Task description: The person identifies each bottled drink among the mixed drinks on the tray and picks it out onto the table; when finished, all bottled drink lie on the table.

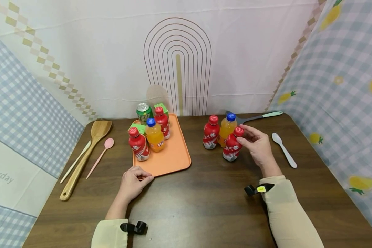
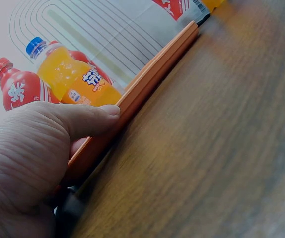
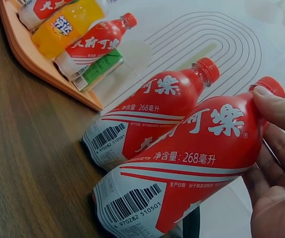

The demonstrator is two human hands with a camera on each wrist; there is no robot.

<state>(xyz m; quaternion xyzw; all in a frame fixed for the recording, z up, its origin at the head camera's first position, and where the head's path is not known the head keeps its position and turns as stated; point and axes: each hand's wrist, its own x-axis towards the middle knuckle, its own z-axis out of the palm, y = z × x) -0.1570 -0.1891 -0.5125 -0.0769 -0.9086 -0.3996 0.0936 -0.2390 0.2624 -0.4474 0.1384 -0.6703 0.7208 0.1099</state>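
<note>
Left hand point(image 1: 134, 183) pinches front rim of shallow orange plastic tray point(image 1: 173, 161); sharp tug there could topple red-and-white plastic bottle point(image 1: 139, 146) standing aboard. Right of tray, right hand point(image 1: 260, 148) pinches neck of matching red-capped bottle point(image 1: 231, 148); careless backward swing could clip blue-capped orange-drink bottle point(image 1: 226, 128) just behind.

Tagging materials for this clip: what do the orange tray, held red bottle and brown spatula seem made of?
Orange tray: probably plastic, matte, with even colour and a thin raised rim. Held red bottle: likely plastic under a smooth, slightly glossy printed wrap, since the lettering follows its curves. Brown spatula: most likely wood, smooth, with visible grain.
</note>
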